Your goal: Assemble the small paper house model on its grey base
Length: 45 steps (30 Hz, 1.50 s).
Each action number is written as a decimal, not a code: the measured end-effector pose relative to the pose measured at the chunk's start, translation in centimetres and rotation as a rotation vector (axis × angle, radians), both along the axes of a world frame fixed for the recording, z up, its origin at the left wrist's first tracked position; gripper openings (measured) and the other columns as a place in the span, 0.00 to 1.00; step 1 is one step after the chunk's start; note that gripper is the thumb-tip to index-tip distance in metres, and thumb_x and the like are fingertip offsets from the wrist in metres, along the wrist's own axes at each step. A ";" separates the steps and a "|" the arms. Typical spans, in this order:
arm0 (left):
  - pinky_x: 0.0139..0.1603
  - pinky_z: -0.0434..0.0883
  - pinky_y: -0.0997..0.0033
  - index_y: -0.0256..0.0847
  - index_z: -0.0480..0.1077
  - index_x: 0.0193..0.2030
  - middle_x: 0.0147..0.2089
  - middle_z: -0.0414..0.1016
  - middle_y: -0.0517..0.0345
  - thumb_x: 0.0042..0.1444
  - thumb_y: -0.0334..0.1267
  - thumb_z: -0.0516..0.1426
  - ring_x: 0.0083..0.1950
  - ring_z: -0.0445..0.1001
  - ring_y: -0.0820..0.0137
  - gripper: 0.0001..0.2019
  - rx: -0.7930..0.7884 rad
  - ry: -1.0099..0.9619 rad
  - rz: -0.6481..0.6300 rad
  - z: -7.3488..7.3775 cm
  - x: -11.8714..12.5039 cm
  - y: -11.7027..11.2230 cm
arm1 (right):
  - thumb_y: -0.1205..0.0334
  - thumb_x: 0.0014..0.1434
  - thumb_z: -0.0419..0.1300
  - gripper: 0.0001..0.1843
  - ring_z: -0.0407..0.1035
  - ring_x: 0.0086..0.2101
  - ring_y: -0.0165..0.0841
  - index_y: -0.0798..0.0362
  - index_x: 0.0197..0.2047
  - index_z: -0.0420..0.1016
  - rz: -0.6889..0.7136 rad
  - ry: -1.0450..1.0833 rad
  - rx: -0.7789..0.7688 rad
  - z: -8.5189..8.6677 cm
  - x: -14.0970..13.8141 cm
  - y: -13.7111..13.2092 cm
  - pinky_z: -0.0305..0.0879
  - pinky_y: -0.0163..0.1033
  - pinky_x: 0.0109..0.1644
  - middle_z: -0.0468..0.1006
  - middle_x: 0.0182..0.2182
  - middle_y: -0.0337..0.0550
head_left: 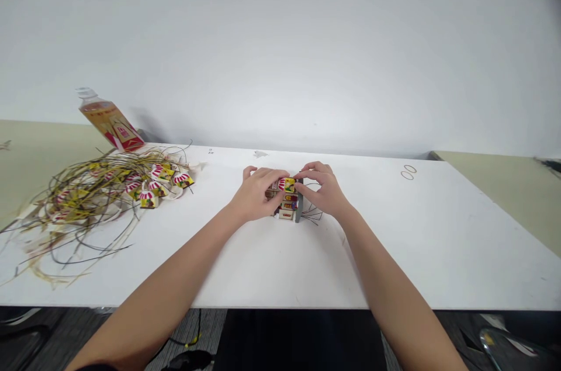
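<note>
Both of my hands meet at the middle of the white table. My left hand and my right hand have their fingers curled round a small stack of colourful tags, red, yellow and white, standing on the table. Thin dark strings trail from the stack under my right hand. The stack's sides are partly hidden by my fingers.
A heap of the same tags with long tangled strings lies at the table's left. A tilted drink bottle stands behind it. Two small rings lie at the back right. The table's front edge is near me.
</note>
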<state>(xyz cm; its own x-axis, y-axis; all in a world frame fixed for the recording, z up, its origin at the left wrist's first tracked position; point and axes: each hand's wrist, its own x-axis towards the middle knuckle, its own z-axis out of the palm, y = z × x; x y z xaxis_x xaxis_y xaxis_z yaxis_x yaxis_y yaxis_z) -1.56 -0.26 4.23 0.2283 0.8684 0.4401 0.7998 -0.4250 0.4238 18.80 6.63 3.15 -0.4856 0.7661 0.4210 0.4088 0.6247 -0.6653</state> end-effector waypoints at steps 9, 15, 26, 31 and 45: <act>0.58 0.52 0.53 0.46 0.68 0.50 0.51 0.78 0.59 0.49 0.34 0.52 0.53 0.74 0.61 0.19 0.006 -0.003 0.013 0.5 -0.6 0.2 | 0.53 0.63 0.58 0.12 0.61 0.55 0.41 0.44 0.44 0.81 0.021 -0.023 0.187 0.0 0.2 -0.1 0.56 0.52 0.60 0.73 0.52 0.43; 0.59 0.50 0.53 0.47 0.69 0.49 0.50 0.78 0.60 0.53 0.37 0.54 0.52 0.74 0.63 0.15 -0.021 -0.020 0.003 0.7 -0.5 0.1 | 0.57 0.61 0.59 0.08 0.66 0.49 0.37 0.46 0.36 0.80 0.151 -0.078 0.283 0.8 0.5 -0.5 0.52 0.50 0.58 0.78 0.45 0.38; 0.58 0.48 0.51 0.48 0.75 0.42 0.45 0.81 0.62 0.62 0.40 0.52 0.54 0.73 0.63 0.10 -0.038 -0.055 0.013 0.5 -0.8 0.6 | 0.54 0.62 0.58 0.10 0.66 0.54 0.39 0.47 0.35 0.79 0.169 -0.170 0.313 1.2 0.7 -0.6 0.41 0.51 0.62 0.81 0.42 0.37; 0.58 0.50 0.48 0.49 0.77 0.40 0.49 0.80 0.61 0.61 0.44 0.55 0.55 0.73 0.61 0.09 -0.048 -0.076 0.037 0.7 -0.7 0.8 | 0.54 0.62 0.58 0.11 0.66 0.55 0.41 0.47 0.34 0.79 0.166 -0.205 0.281 1.4 0.5 -0.8 0.38 0.53 0.63 0.81 0.41 0.38; 0.63 0.45 0.36 0.50 0.76 0.35 0.51 0.79 0.60 0.62 0.49 0.56 0.61 0.69 0.56 0.11 -0.187 -0.055 0.039 1.2 -1.0 1.1 | 0.45 0.57 0.65 0.15 0.67 0.52 0.40 0.48 0.30 0.77 0.183 -0.238 0.190 1.9 0.1 -0.8 0.35 0.54 0.64 0.78 0.38 0.38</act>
<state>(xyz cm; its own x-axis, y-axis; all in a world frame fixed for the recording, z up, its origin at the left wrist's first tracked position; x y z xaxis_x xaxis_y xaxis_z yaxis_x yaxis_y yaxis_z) -2.53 0.84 5.47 0.1730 0.9440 0.2808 0.7875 -0.3038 0.5362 18.95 5.84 5.04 -0.7089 0.5763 0.4068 0.4082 0.8054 -0.4297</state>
